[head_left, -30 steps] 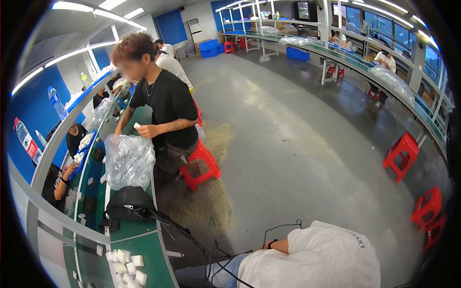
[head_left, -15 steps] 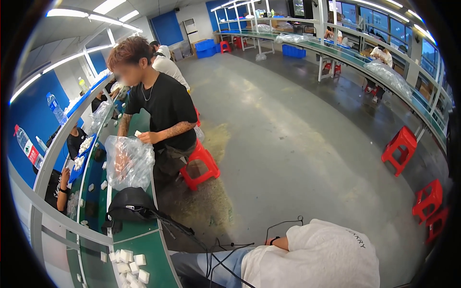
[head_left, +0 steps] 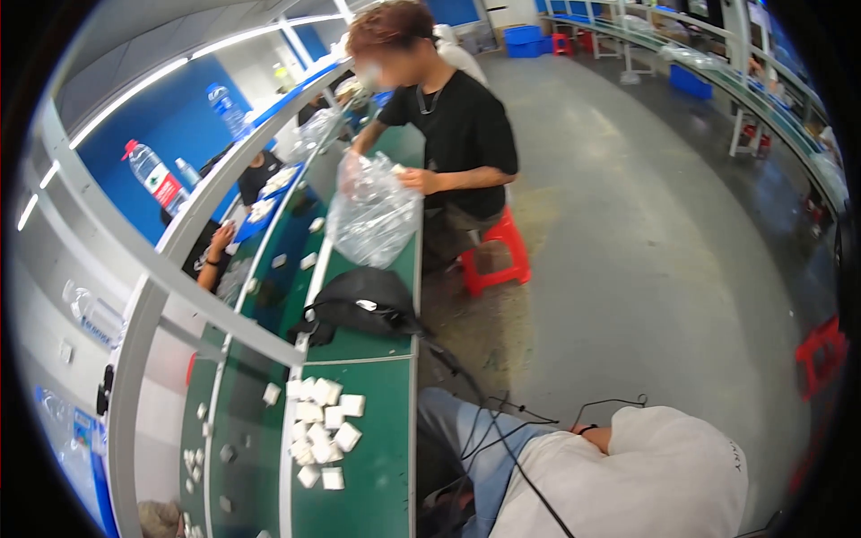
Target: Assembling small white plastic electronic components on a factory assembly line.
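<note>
Head view shows small white square blocks (head_left: 321, 433) heaped near the green workbench's (head_left: 372, 448) front edge; a nudge might spill them; wearer's own hands are out of sight.

I see a co-worker in a black tee (head_left: 457, 134) at 12 o'clock, standing at the green bench (head_left: 381, 466) w/ both hands on a clear plastic bag (head_left: 372, 220). A red stool (head_left: 498, 255) sits just behind that person's legs. Black bag (head_left: 363, 300) lies on the bench near centre. Water bottle (head_left: 152, 175) rests tilted on the grey frame rail (head_left: 206, 305) at approx. 10 o'clock. Blue crate (head_left: 691, 81) at 1 o'clock under the far bench. More red stools (head_left: 821, 354) at 3–4 o'clock. Black cables (head_left: 502, 430) trail across the floor at 6 o'clock.
</note>
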The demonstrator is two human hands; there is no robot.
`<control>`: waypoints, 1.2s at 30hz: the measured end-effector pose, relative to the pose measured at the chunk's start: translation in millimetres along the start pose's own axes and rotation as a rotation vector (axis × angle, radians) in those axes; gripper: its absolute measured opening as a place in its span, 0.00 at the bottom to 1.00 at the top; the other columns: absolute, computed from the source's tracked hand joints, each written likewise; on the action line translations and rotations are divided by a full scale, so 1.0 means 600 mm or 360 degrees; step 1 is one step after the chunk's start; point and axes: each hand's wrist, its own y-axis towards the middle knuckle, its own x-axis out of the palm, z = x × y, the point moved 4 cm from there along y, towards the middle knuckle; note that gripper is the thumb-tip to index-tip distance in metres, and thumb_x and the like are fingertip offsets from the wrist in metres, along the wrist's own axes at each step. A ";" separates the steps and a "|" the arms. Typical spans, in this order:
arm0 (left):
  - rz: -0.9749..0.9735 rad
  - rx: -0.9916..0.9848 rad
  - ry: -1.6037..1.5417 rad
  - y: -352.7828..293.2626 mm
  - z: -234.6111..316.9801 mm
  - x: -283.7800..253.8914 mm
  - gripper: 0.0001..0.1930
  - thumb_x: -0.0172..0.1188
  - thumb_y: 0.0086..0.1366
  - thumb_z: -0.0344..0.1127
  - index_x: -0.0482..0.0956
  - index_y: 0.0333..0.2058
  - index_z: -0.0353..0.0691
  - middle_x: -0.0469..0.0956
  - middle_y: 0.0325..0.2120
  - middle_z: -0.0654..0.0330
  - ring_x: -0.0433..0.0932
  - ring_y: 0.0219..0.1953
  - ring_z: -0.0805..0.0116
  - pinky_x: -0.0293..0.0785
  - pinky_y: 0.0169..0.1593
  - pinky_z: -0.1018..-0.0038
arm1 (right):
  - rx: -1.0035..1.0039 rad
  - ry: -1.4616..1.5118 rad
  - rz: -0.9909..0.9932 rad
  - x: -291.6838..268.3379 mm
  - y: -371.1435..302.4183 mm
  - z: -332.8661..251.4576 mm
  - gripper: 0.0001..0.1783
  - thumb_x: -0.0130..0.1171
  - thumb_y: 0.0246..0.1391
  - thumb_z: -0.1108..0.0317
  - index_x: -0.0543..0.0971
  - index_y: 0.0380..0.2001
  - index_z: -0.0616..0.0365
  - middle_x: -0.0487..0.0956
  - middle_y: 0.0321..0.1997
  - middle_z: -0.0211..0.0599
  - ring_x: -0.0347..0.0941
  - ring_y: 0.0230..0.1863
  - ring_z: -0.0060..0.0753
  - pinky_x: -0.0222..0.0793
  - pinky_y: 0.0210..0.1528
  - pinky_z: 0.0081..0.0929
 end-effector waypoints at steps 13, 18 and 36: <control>0.0118 -0.0355 0.0352 -0.055 0.076 -0.119 0.19 0.66 0.67 0.41 0.87 0.35 0.24 0.86 0.36 0.37 0.87 0.34 0.41 0.83 0.43 0.50 | 0.0116 -0.0164 0.0031 -0.109 -0.046 0.072 0.21 0.64 0.59 0.54 0.88 0.50 0.53 0.87 0.54 0.41 0.85 0.51 0.45 0.81 0.50 0.46; 0.0751 -0.0864 0.0601 -0.141 0.064 -0.184 0.29 0.75 0.60 0.54 0.89 0.43 0.28 0.88 0.36 0.38 0.87 0.36 0.38 0.82 0.45 0.52 | 0.0222 -0.0107 0.0004 -0.140 -0.104 0.080 0.20 0.64 0.60 0.56 0.88 0.50 0.54 0.88 0.52 0.41 0.86 0.49 0.44 0.82 0.47 0.45; 0.0558 -0.2015 0.1058 -0.200 -0.263 -0.152 0.21 0.72 0.66 0.34 0.83 0.55 0.32 0.87 0.49 0.49 0.86 0.53 0.56 0.79 0.58 0.65 | 0.0423 0.0328 -0.0748 -0.316 -0.314 0.028 0.28 0.64 0.59 0.53 0.83 0.60 0.51 0.85 0.62 0.32 0.80 0.63 0.30 0.70 0.69 0.36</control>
